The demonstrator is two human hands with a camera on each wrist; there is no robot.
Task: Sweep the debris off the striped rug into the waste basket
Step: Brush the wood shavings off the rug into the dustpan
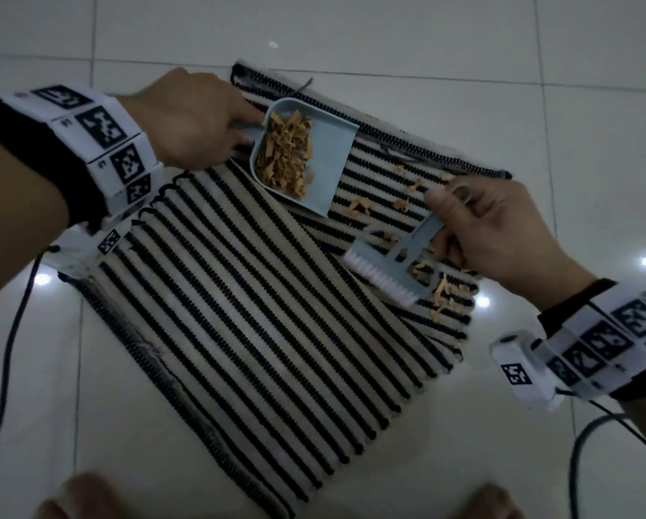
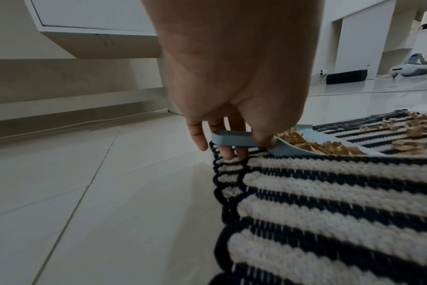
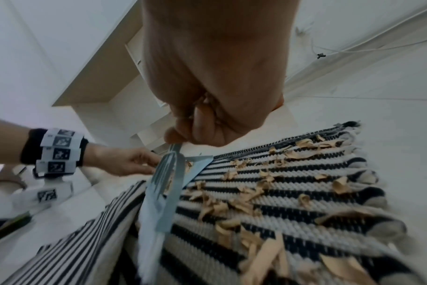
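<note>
- Striped rug: black and cream stripes, lies flat on a pale tiled floor, set diagonally in the head view.
- Left hand grips the handle of a light blue dustpan; in the left wrist view the thumb presses on top of the handle and fingers curl under it, fingertips touching the rug edge.
- Dustpan sits on the rug's far left part, open mouth pointing toward the right hand; it holds a heap of tan shavings.
- Right hand closed around the handle of a light blue hand brush, thumb on top near the hanging loop.
- Brush has white bristles, head low over the rug between the dustpan mouth and the rug's right edge; contact with the rug can't be told for sure.
- Loose debris: tan curled shavings scattered on the rug's right part, some just behind the brush head, others between brush and dustpan, a few near the far hem.
- Both wrists wear white bands with black square markers, each with a small camera unit and a dark cable.
- White cabinet stands beyond the rug in the left wrist view.
- Waste basket: can't spot it in any view.
</note>
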